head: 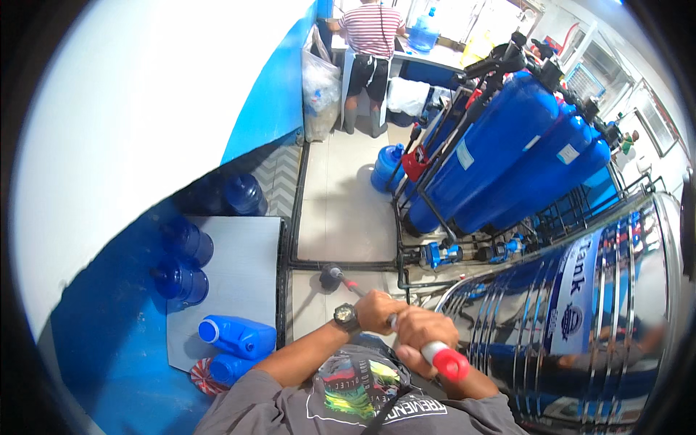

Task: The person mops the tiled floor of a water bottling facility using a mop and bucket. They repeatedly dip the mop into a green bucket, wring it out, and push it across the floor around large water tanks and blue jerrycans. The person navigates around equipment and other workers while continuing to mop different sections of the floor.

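Observation:
Both my hands grip a long-handled floor mop or brush, its pole (353, 287) running away from my chest down to the tiles. My left hand (378, 311), with a watch (346, 316) on its wrist, is wrapped around the shaft farther down. Close beside it, my right hand (427, 331) holds the upper end, where a red cap (451, 366) sticks out towards me. The small dark head (329, 277) rests on or just over the floor (310, 304), near a black pipe; whether it has bristles or strands cannot be made out.
A shiny steel tank (522, 326) stands close at my right. Beyond it are tall blue filter tanks (484, 147), pumps (440, 254) and a water jug (387, 169). Black pipes (348, 265) cross the floor. Left, a low platform (244, 261) bears blue containers (239, 337). A person (370, 49) stands ahead.

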### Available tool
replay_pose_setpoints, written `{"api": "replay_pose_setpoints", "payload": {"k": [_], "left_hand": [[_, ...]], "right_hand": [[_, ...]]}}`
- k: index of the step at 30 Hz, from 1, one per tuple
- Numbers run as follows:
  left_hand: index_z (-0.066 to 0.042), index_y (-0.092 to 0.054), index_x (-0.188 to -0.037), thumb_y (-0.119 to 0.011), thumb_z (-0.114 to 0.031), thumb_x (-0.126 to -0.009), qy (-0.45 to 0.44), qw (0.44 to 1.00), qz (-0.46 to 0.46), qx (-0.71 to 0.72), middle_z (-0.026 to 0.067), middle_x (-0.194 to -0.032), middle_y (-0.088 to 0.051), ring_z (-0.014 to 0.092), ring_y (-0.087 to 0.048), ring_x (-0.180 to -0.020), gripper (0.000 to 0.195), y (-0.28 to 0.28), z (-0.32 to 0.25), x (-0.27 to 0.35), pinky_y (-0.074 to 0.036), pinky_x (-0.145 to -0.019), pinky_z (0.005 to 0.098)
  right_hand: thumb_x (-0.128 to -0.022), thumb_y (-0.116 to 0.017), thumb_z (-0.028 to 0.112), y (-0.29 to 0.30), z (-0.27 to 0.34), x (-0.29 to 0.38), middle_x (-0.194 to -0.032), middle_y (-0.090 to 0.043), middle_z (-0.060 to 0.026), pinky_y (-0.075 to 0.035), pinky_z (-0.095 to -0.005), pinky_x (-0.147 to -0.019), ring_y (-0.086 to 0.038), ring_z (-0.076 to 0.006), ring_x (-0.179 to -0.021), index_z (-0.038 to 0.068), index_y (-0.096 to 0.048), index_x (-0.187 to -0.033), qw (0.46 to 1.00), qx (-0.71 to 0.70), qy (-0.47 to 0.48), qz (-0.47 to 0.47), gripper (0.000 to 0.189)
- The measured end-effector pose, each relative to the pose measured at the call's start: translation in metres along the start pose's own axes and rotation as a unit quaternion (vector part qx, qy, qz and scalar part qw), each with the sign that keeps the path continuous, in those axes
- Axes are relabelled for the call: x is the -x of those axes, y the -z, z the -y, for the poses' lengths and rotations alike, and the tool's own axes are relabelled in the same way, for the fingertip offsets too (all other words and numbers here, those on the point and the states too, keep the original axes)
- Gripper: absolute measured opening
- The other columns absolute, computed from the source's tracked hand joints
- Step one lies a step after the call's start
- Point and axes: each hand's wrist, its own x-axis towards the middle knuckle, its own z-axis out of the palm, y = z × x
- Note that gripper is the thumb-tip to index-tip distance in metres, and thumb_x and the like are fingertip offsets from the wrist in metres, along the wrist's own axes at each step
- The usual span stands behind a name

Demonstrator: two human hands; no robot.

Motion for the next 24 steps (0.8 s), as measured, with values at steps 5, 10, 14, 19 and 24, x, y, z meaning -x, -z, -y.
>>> {"api": "replay_pose_setpoints", "payload": {"k": [5,10,14,19,24], "left_hand": [[-0.008,-0.072,-0.087,-0.078,-0.024,-0.092,0.028,0.999,-0.011,-0.01,0.0092,-0.071,-0.068,0.03,-0.069,-0.066,0.018,0.013,0.022,-0.052,-0.052,-0.058,0.0413],[-0.007,-0.069,-0.083,-0.077,-0.026,-0.096,0.19,0.979,-0.019,-0.064,0.0125,-0.073,-0.067,0.036,-0.067,-0.071,0.024,0.016,0.106,-0.028,-0.052,-0.063,0.0445],[-0.008,-0.072,-0.091,-0.075,-0.028,-0.098,0.257,0.965,0.025,-0.054,0.011,-0.087,-0.072,0.033,-0.07,-0.086,0.022,0.016,0.182,0.02,-0.053,-0.08,0.0459],[-0.009,-0.073,-0.094,-0.072,-0.03,-0.099,0.226,0.969,0.039,-0.09,0.0096,-0.09,-0.075,0.032,-0.072,-0.092,0.022,0.041,0.248,0.029,-0.052,-0.09,0.0451],[-0.007,-0.073,-0.094,-0.074,-0.029,-0.097,0.252,0.963,0.045,-0.086,0.0148,-0.089,-0.073,0.038,-0.069,-0.089,0.022,0.082,0.317,0.011,-0.054,-0.083,0.0496]], "right_hand": [[-0.083,-0.079,-0.001,0.037,-0.015,-0.04,-0.064,-0.063,-0.0051,-0.056,-0.0405,-0.069,-0.063,-0.022,-0.059,0.008,-0.057,-0.072,0.999,-0.022,0.006,0.041,0.026],[-0.086,-0.084,0.006,0.055,-0.097,-0.035,-0.08,-0.066,-0.0096,-0.054,-0.0412,-0.074,-0.067,-0.0295,-0.076,0.004,-0.061,-0.082,0.975,0.067,-0.177,0.114,0.023],[-0.082,-0.083,0.006,0.039,-0.179,-0.02,-0.085,-0.063,-0.0109,-0.051,-0.044,-0.08,-0.064,-0.0332,-0.083,0.005,-0.058,-0.081,0.977,0.048,-0.147,0.146,0.024],[-0.083,-0.075,-0.001,0.022,-0.243,-0.029,-0.082,-0.062,-0.0104,-0.052,-0.0469,-0.079,-0.064,-0.035,-0.082,0.007,-0.056,-0.079,0.99,0.029,-0.112,0.08,0.021],[-0.076,-0.074,-0.001,0.017,-0.309,-0.073,-0.078,-0.059,-0.0119,-0.049,-0.0462,-0.072,-0.06,-0.0354,-0.075,0.007,-0.054,-0.078,0.993,0.066,-0.09,0.028,0.022]]}}
